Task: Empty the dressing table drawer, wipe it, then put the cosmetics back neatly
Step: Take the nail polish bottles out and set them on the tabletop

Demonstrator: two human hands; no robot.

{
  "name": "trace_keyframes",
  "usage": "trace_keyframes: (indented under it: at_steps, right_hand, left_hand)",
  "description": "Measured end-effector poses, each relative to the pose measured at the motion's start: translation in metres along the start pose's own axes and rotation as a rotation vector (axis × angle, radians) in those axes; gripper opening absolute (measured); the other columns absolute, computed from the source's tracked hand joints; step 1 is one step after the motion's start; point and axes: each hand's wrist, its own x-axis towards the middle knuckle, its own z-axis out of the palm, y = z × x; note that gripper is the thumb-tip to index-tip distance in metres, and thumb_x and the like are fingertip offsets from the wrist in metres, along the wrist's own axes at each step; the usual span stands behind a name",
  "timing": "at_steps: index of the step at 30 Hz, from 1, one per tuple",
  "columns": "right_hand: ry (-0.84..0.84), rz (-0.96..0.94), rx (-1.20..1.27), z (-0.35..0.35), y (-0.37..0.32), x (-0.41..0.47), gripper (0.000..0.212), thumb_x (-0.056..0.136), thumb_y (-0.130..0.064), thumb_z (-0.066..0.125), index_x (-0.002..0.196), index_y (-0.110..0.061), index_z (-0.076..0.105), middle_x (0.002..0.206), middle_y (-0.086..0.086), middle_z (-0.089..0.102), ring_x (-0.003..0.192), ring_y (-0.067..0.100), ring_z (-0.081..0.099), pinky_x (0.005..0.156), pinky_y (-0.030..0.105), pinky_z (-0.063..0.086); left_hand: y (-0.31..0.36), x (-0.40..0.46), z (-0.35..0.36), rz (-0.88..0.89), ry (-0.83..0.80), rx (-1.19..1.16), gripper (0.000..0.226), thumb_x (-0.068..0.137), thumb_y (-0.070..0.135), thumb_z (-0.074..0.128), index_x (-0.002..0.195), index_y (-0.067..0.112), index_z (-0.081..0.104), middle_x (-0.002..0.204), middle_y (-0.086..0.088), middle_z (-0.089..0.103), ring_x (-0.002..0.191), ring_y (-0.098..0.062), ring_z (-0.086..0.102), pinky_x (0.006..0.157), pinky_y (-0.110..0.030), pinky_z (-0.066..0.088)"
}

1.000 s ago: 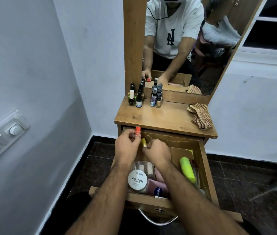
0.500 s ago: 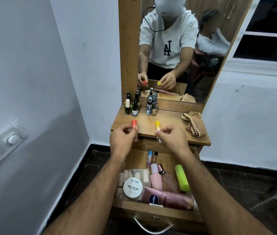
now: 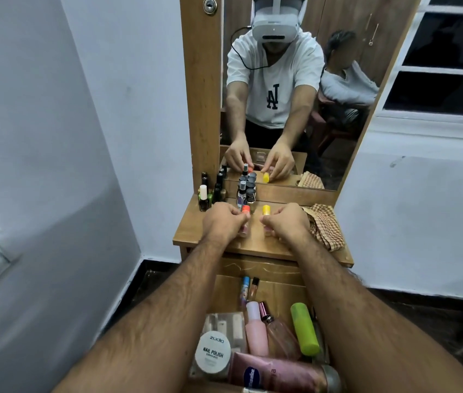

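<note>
While the drawer (image 3: 278, 290) at the bottom centre of the frame was only partly emptied, two small bottles were being set down on the table top (image 3: 255, 245) at mid-frame. An orange-capped bottle (image 3: 245, 215) was pinched in the curled fingers of the left hand (image 3: 224, 222), and a yellow-capped bottle (image 3: 266, 215) was pinched likewise in the right hand (image 3: 288, 222). Both bottles were held upright, long axes vertical and caps pointing up, with their bases at or just above the wood; actual contact could not be told. They were kept just beside each other and near the cluster of nail polish bottles (image 3: 210, 191) and spray bottles (image 3: 245, 191) standing against the mirror (image 3: 295, 95), probably so that the removed items stayed grouped and upright. A checked cloth (image 3: 325, 225) lay bunched at the right edge of the table top, apparently kept ready for the wiping. Still lying in the drawer were a white round tub (image 3: 212, 355), a pink bottle (image 3: 256, 327), a green tube (image 3: 304, 327) and a pink tube (image 3: 275, 374), mostly on their sides, so the emptying was judged far from finished.
</note>
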Motion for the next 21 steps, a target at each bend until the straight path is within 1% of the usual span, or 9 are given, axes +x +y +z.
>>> trace_keyframes:
  at_steps: [2, 5, 6, 8, 10, 14, 17, 19, 21]
  right_hand:
    - [-0.001, 0.012, -0.028, -0.002, 0.001, 0.005, 0.028, 0.082, -0.04, 0.078, 0.073, -0.014, 0.073, 0.064, -0.002, 0.068, 0.054, 0.012, 0.061, 0.045, 0.024, 0.043]
    - [-0.008, 0.011, -0.062, -0.004, 0.005, 0.013, 0.027, 0.082, -0.039, 0.078, 0.073, -0.014, 0.073, 0.063, -0.002, 0.067, 0.057, 0.013, 0.061, 0.05, 0.026, 0.047]
    - [-0.005, 0.014, -0.069, -0.004, 0.006, 0.015, 0.027, 0.082, -0.039, 0.078, 0.073, -0.014, 0.073, 0.064, -0.001, 0.067, 0.058, 0.014, 0.062, 0.052, 0.027, 0.049]
    - [0.002, 0.018, -0.07, -0.004, 0.008, 0.019, 0.028, 0.082, -0.04, 0.077, 0.073, -0.014, 0.073, 0.061, -0.002, 0.067, 0.057, 0.014, 0.062, 0.049, 0.025, 0.044]
    - [-0.002, 0.022, -0.071, -0.004, 0.009, 0.022, 0.03, 0.083, -0.041, 0.076, 0.072, -0.014, 0.074, 0.06, -0.001, 0.067, 0.055, 0.015, 0.062, 0.047, 0.023, 0.042]
    - [-0.009, 0.019, -0.074, -0.004, 0.01, 0.022, 0.036, 0.08, -0.047, 0.077, 0.078, -0.011, 0.073, 0.067, 0.002, 0.07, 0.057, 0.019, 0.065, 0.049, 0.025, 0.047]
    - [0.003, -0.003, -0.069, -0.004, 0.012, 0.022, 0.037, 0.08, -0.048, 0.077, 0.084, -0.011, 0.071, 0.075, 0.005, 0.071, 0.068, 0.022, 0.068, 0.06, 0.033, 0.057]
    - [-0.037, -0.008, -0.045, -0.007, 0.014, 0.02, 0.028, 0.082, -0.039, 0.078, 0.085, -0.011, 0.072, 0.075, 0.006, 0.072, 0.068, 0.022, 0.068, 0.065, 0.037, 0.059]
    - [-0.106, 0.008, 0.003, -0.012, 0.016, 0.016, 0.019, 0.082, -0.028, 0.079, 0.085, -0.011, 0.071, 0.074, 0.006, 0.071, 0.061, 0.02, 0.065, 0.06, 0.034, 0.057]
  left_hand:
    - [0.006, 0.004, 0.011, -0.022, -0.001, 0.022, 0.024, 0.088, 0.041, 0.071, 0.078, 0.019, 0.074, 0.067, 0.005, 0.072, 0.064, -0.009, 0.069, 0.065, -0.028, 0.059]
    - [0.011, 0.01, 0.028, -0.03, 0.026, 0.028, 0.027, 0.09, 0.038, 0.069, 0.075, 0.016, 0.073, 0.061, 0.005, 0.07, 0.049, -0.001, 0.063, 0.045, -0.015, 0.048]
    - [0.012, 0.011, 0.031, -0.028, 0.044, 0.037, 0.027, 0.09, 0.038, 0.069, 0.075, 0.016, 0.074, 0.062, 0.005, 0.07, 0.05, -0.002, 0.064, 0.045, -0.015, 0.046]
    - [0.013, 0.015, 0.038, -0.016, 0.088, 0.093, 0.026, 0.088, 0.04, 0.07, 0.078, 0.017, 0.076, 0.07, 0.004, 0.073, 0.068, -0.008, 0.069, 0.057, -0.02, 0.049]
    - [0.016, 0.015, 0.042, -0.004, 0.134, 0.146, 0.023, 0.085, 0.041, 0.072, 0.083, 0.02, 0.078, 0.079, 0.002, 0.074, 0.08, -0.013, 0.068, 0.064, -0.022, 0.044]
    - [0.019, 0.015, 0.045, 0.004, 0.151, 0.167, 0.017, 0.085, 0.037, 0.074, 0.088, 0.021, 0.077, 0.086, 0.001, 0.075, 0.083, -0.013, 0.066, 0.066, -0.023, 0.045]
    - [0.017, 0.013, 0.043, 0.022, 0.146, 0.17, 0.014, 0.086, 0.032, 0.073, 0.09, 0.02, 0.078, 0.088, 0.002, 0.074, 0.087, -0.013, 0.067, 0.072, -0.024, 0.05]
    - [0.014, 0.009, 0.04, 0.023, 0.126, 0.171, 0.01, 0.087, 0.03, 0.072, 0.088, 0.021, 0.077, 0.087, 0.005, 0.074, 0.085, -0.011, 0.067, 0.076, -0.025, 0.054]
    - [0.009, 0.006, 0.039, 0.006, 0.078, 0.14, 0.008, 0.087, 0.028, 0.073, 0.086, 0.021, 0.077, 0.082, 0.006, 0.074, 0.081, -0.01, 0.068, 0.078, -0.029, 0.058]
